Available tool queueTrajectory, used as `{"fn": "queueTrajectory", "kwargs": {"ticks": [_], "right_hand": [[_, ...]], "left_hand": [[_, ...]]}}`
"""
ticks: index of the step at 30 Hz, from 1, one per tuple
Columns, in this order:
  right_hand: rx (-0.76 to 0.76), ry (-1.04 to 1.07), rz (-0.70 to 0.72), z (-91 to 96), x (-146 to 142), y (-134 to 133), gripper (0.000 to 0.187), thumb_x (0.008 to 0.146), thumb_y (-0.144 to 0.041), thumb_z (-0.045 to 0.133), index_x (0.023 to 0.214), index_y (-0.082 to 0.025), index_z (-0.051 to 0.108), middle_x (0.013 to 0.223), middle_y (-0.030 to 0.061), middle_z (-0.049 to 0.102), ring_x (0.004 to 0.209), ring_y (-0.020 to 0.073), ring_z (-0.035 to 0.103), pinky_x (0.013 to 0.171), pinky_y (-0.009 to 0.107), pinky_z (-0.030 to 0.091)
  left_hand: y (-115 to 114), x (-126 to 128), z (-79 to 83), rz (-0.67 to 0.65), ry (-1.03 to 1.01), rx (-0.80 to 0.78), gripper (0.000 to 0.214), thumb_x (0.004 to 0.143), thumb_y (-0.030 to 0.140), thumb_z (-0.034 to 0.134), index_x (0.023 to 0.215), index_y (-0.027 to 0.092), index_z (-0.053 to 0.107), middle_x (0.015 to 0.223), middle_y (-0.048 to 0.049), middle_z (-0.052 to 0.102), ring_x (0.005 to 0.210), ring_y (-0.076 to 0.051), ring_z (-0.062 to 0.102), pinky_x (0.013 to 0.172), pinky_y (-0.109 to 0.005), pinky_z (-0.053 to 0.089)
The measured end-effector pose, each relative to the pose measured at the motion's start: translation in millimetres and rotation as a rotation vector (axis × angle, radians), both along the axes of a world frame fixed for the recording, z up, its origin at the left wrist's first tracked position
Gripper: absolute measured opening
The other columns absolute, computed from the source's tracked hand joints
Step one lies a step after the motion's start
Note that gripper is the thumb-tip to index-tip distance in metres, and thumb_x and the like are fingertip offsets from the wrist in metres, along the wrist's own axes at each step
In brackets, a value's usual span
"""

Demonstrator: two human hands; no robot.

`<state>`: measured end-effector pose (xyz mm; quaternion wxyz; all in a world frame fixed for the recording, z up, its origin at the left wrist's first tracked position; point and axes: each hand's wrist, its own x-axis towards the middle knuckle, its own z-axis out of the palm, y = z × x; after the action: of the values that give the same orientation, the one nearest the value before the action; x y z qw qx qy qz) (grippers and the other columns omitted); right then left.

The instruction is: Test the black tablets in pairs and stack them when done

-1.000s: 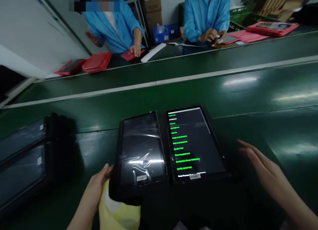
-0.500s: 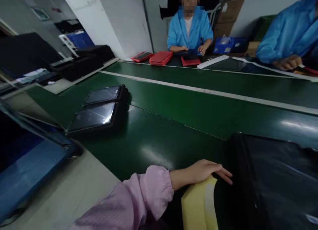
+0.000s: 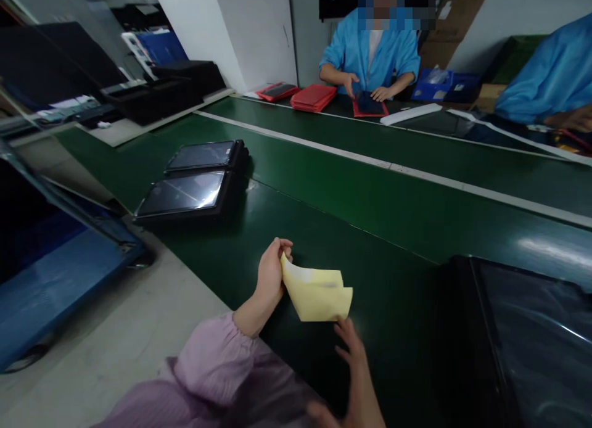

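Note:
My left hand point(image 3: 272, 274) pinches the upper corner of a folded yellow sheet point(image 3: 317, 290) and holds it above the green belt point(image 3: 370, 212). My right hand point(image 3: 354, 354) reaches up from below, its fingers apart, the tips touching the sheet's lower edge. A dark tablet point(image 3: 531, 341) in glossy wrap lies at the right, close to my hands. Two more dark tablets point(image 3: 192, 181) lie side by side on the belt to the left, beyond my left hand.
A blue cart point(image 3: 50, 280) stands at the left over the grey floor. Across the belt a person in a blue coat handles a red case point(image 3: 370, 105); more red cases point(image 3: 313, 97) lie beside it. Another blue sleeve point(image 3: 541, 82) shows at far right.
My left hand has lifted the yellow sheet off the tablet's edge and raised it. My right hand has come into view beneath it. The view turned slightly right.

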<state>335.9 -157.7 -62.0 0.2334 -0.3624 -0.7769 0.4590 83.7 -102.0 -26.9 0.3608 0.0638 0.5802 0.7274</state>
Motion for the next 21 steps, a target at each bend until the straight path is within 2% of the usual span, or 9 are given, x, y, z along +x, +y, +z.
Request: {"fn": "queueTrajectory", "kwargs": {"ticks": [2, 5, 8, 10, 13, 15, 16, 18, 21], "right_hand": [[-0.046, 0.088, 0.07, -1.3, -26, 3, 0.098, 0.095, -0.059, 0.077, 0.172, -0.023, 0.028, 0.17, 0.0198, 0.045, 0.152, 0.0344, 0.054, 0.114, 0.048, 0.059], [-0.135, 0.183, -0.009, 10.0, -56, 11, 0.081, 0.098, -0.058, 0.07, 0.164, -0.019, 0.046, 0.161, 0.0198, 0.058, 0.143, 0.032, 0.063, 0.112, 0.044, 0.059], [-0.277, 0.173, -0.114, 27.4, -64, 23, 0.069, 0.096, -0.07, 0.062, 0.136, -0.014, 0.072, 0.131, 0.02, 0.077, 0.119, 0.0325, 0.076, 0.099, 0.04, 0.064], [-0.377, 0.112, -0.14, 36.7, -60, 31, 0.076, 0.094, -0.083, 0.054, 0.108, -0.014, 0.082, 0.103, 0.0195, 0.083, 0.095, 0.0321, 0.08, 0.085, 0.038, 0.066], [-0.492, 0.07, -0.053, 46.2, -53, 40, 0.089, 0.087, -0.097, 0.048, 0.079, -0.015, 0.082, 0.071, 0.0151, 0.077, 0.07, 0.029, 0.077, 0.071, 0.037, 0.065], [-0.562, 0.068, 0.084, 49.6, -51, 44, 0.089, 0.082, -0.1, 0.051, 0.069, -0.016, 0.08, 0.062, 0.0118, 0.074, 0.064, 0.0265, 0.075, 0.068, 0.035, 0.064], [-0.582, 0.06, 0.179, 50.0, -50, 46, 0.088, 0.082, -0.099, 0.053, 0.068, -0.017, 0.08, 0.062, 0.0108, 0.074, 0.063, 0.0255, 0.074, 0.067, 0.033, 0.064], [-0.57, 0.025, 0.347, 46.9, -46, 52, 0.084, 0.085, -0.096, 0.054, 0.076, -0.019, 0.084, 0.07, 0.0101, 0.078, 0.068, 0.0244, 0.076, 0.069, 0.031, 0.063], [-0.528, -0.022, 0.428, 33.4, -34, 69, 0.08, 0.088, -0.093, 0.053, 0.103, -0.023, 0.088, 0.084, 0.01, 0.083, 0.072, 0.0233, 0.078, 0.069, 0.03, 0.064]], "left_hand": [[-12, 18, -0.1, -0.01, -0.017, 0.02, 0.051, 0.079, 0.069, 0.078, 0.074, 0.02, 0.064, 0.06, 0.0054, 0.048, 0.05, -0.009, 0.042, 0.049, -0.022, 0.035], [-25, 42, 1.2, -0.09, -0.036, 0.036, 0.063, 0.073, 0.082, 0.079, 0.08, 0.02, 0.067, 0.062, 0.0045, 0.052, 0.048, -0.009, 0.041, 0.046, -0.024, 0.033], [-32, 46, 2.9, -0.163, -0.023, 0.054, 0.074, 0.073, 0.092, 0.072, 0.092, 0.021, 0.073, 0.075, -0.0007, 0.066, 0.056, -0.012, 0.052, 0.052, -0.026, 0.043], [-35, 40, 3.9, -0.193, 0.002, 0.075, 0.081, 0.062, 0.095, 0.077, 0.098, 0.022, 0.076, 0.099, -0.008, 0.076, 0.082, -0.019, 0.068, 0.071, -0.03, 0.054], [-45, 27, 6.5, -0.535, -0.007, -0.014, 0.082, 0.042, 0.079, 0.097, 0.096, 0.021, 0.077, 0.108, -0.0125, 0.08, 0.096, -0.028, 0.072, 0.083, -0.037, 0.058], [-58, 17, 9.9, -0.811, -0.024, -0.146, 0.073, 0.045, 0.071, 0.1, 0.092, 0.019, 0.078, 0.096, -0.0114, 0.081, 0.087, -0.027, 0.074, 0.081, -0.039, 0.058], [-67, 11, 12.2, -0.883, -0.023, -0.208, 0.07, 0.052, 0.071, 0.097, 0.094, 0.019, 0.078, 0.096, -0.0104, 0.081, 0.086, -0.027, 0.074, 0.082, -0.038, 0.058], [-93, -3, 17.0, -0.872, -0.002, -0.293, 0.068, 0.064, 0.076, 0.087, 0.101, 0.02, 0.079, 0.104, -0.0094, 0.082, 0.092, -0.025, 0.075, 0.087, -0.038, 0.059], [-146, -20, 18.8, -0.904, 0.046, -0.446, 0.063, 0.059, 0.074, 0.09, 0.091, 0.021, 0.08, 0.096, -0.0082, 0.082, 0.085, -0.027, 0.077, 0.08, -0.04, 0.061]]}}
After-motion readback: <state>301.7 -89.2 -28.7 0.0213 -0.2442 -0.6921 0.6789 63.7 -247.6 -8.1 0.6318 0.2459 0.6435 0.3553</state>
